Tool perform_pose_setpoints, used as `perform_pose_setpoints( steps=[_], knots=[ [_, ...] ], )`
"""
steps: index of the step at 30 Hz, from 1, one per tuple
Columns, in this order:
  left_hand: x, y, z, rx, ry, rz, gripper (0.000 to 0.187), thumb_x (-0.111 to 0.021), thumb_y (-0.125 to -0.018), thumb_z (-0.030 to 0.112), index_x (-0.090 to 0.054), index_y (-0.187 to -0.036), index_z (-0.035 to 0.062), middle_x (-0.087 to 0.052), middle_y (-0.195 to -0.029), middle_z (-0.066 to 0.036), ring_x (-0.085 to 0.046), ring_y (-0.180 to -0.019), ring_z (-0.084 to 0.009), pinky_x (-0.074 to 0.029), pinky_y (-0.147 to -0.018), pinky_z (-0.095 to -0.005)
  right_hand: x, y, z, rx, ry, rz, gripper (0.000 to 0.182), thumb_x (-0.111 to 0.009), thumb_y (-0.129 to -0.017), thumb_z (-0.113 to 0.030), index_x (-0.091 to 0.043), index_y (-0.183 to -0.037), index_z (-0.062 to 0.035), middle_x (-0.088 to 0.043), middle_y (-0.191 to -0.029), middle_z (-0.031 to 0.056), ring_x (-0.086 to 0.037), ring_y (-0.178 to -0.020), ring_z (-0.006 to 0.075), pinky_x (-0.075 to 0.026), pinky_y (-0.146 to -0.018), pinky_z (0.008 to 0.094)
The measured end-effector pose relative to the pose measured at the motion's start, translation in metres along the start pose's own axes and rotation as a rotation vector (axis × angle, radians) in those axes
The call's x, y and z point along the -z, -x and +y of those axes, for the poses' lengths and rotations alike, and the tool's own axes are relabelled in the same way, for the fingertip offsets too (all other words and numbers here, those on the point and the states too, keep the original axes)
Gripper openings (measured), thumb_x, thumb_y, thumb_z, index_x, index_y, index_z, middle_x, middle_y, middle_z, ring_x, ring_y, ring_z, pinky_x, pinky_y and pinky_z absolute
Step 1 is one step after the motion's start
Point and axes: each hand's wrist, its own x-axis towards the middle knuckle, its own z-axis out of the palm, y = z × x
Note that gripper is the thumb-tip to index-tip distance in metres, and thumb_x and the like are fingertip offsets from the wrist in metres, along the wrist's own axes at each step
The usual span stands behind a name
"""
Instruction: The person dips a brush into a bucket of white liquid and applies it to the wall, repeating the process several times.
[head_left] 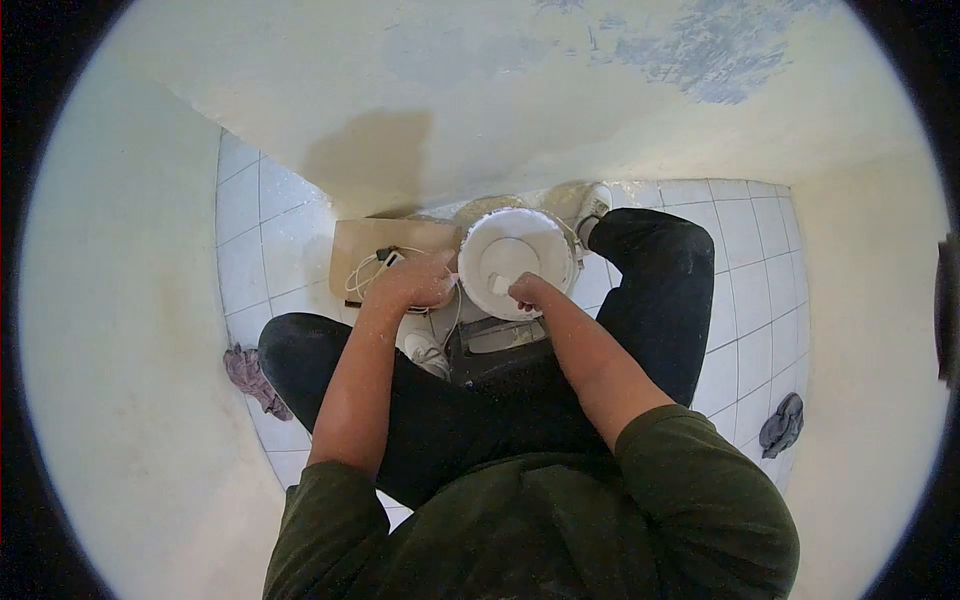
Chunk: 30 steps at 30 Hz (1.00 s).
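Observation:
A white bucket (468, 243) stands on the floor between my legs, its inside coated with white material. My right hand (530, 291) is closed over the near part of its mouth, gripping a small white-coated flat piece (499, 284) that reaches into the bucket. My left hand (415, 281) is at the bucket's left side, fingers curled in and fingertips right by the rim; I cannot tell what they hold. Under and behind the left hand lies a tan board (350, 238) with a white cable (362, 272) and a black plug on it.
A dark stool or box (470, 365) with a pale opening is beneath me. Grey cloths lie on the tiles at left (257, 380) and right (782, 426). Walls close in on both sides and ahead; the front wall (560, 110) has grey-blue patches.

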Motion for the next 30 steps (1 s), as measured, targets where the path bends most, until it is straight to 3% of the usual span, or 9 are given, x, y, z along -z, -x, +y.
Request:
perform_pose_setpoints(
  steps=[2,9,12,15,18,21,25,28,30],
  knots=[
    [-0.010,-0.009,-0.011,0.001,-0.035,0.014,0.056,-0.049,-0.097,0.039,-0.044,-0.142,0.0081,-0.052,-0.139,-0.022,-0.051,-0.128,-0.0379,-0.040,-0.108,-0.0465,0.000,-0.022,0.015,-0.012,0.061,-0.029,0.024,-0.052,-0.084,-0.021,-0.063,-0.078,-0.0007,-0.059,-0.061,0.0125,-0.053,-0.046,0.0232,-0.041,-0.042,0.0411],
    [-0.008,0.002,-0.020,-0.001,-0.086,-0.040,0.055,-0.046,-0.097,0.040,-0.046,-0.140,0.0067,-0.052,-0.138,-0.024,-0.050,-0.128,-0.0394,-0.038,-0.108,-0.0477,0.010,0.001,-0.002,-0.011,-0.009,0.102,0.021,-0.054,-0.085,-0.017,-0.052,-0.067,-0.0058,-0.041,-0.052,0.0066,-0.037,-0.041,0.0174,-0.029,-0.038,0.0363],
    [-0.033,-0.004,-0.045,0.057,-0.063,-0.011,0.057,-0.044,-0.097,0.040,-0.044,-0.142,0.0042,-0.051,-0.138,-0.025,-0.048,-0.130,-0.0398,-0.036,-0.110,-0.0479,0.015,-0.006,-0.009,-0.113,-0.152,0.016,0.023,-0.056,-0.083,-0.012,-0.046,-0.063,-0.0096,-0.036,-0.050,0.0042,-0.030,-0.040,0.0146,-0.025,-0.037,0.0335],
    [-0.060,-0.017,-0.074,0.053,-0.009,0.029,0.061,-0.042,-0.097,0.041,-0.041,-0.143,0.0017,-0.049,-0.140,-0.026,-0.046,-0.132,-0.0402,-0.034,-0.111,-0.0475,0.022,-0.013,-0.009,-0.053,-0.055,-0.140,0.019,-0.051,-0.087,-0.019,-0.056,-0.079,-0.0029,-0.052,-0.063,0.0089,-0.044,-0.047,0.0204,-0.040,-0.042,0.0417],
    [-0.077,-0.026,-0.087,0.016,0.042,0.041,0.061,-0.043,-0.097,0.043,-0.044,-0.140,0.0002,-0.049,-0.140,-0.026,-0.046,-0.132,-0.0393,-0.035,-0.110,-0.0462,0.015,-0.012,-0.009,-0.159,-0.167,-0.100,0.017,-0.048,-0.090,-0.018,-0.053,-0.083,-0.0034,-0.048,-0.063,0.0084,-0.040,-0.046,0.0197,-0.037,-0.041,0.0402],
    [-0.087,-0.026,-0.083,0.016,0.106,0.056,0.060,-0.044,-0.097,0.046,-0.049,-0.136,0.0009,-0.050,-0.140,-0.024,-0.047,-0.131,-0.0369,-0.037,-0.109,-0.0448,0.015,0.037,-0.018,-0.136,-0.353,-0.013,0.019,-0.047,-0.085,-0.003,-0.043,-0.067,-0.0070,-0.034,-0.051,0.0038,-0.026,-0.039,0.0136,-0.024,-0.037,0.0328],
    [-0.076,-0.004,-0.041,0.030,0.161,-0.015,0.064,-0.043,-0.096,0.048,-0.047,-0.140,0.0019,-0.049,-0.143,-0.021,-0.047,-0.133,-0.0348,-0.035,-0.110,-0.0424,0.005,0.016,-0.009,-0.152,-0.311,-0.019,0.012,-0.041,-0.090,-0.012,-0.048,-0.086,-0.0031,-0.041,-0.058,0.0089,-0.029,-0.040,0.0152,-0.028,-0.038,0.0346],
    [-0.086,-0.005,-0.034,0.067,0.213,-0.022,0.063,-0.045,-0.095,0.047,-0.049,-0.140,0.0026,-0.049,-0.144,-0.020,-0.047,-0.133,-0.0337,-0.036,-0.110,-0.0408,0.005,-0.003,-0.016,-0.109,-0.129,-0.042,0.013,-0.041,-0.089,-0.013,-0.050,-0.086,-0.0041,-0.041,-0.058,0.0101,-0.032,-0.041,0.0171,-0.029,-0.038,0.0365],
    [-0.088,-0.002,-0.031,0.088,0.208,-0.012,0.064,-0.045,-0.095,0.048,-0.047,-0.142,0.0037,-0.048,-0.145,-0.019,-0.046,-0.134,-0.0329,-0.035,-0.112,-0.0400,0.000,-0.034,-0.009,-0.117,-0.279,-0.025,0.015,-0.042,-0.090,-0.016,-0.051,-0.088,-0.0043,-0.043,-0.060,0.0106,-0.035,-0.042,0.0177,-0.031,-0.037,0.0406]
  ],
)
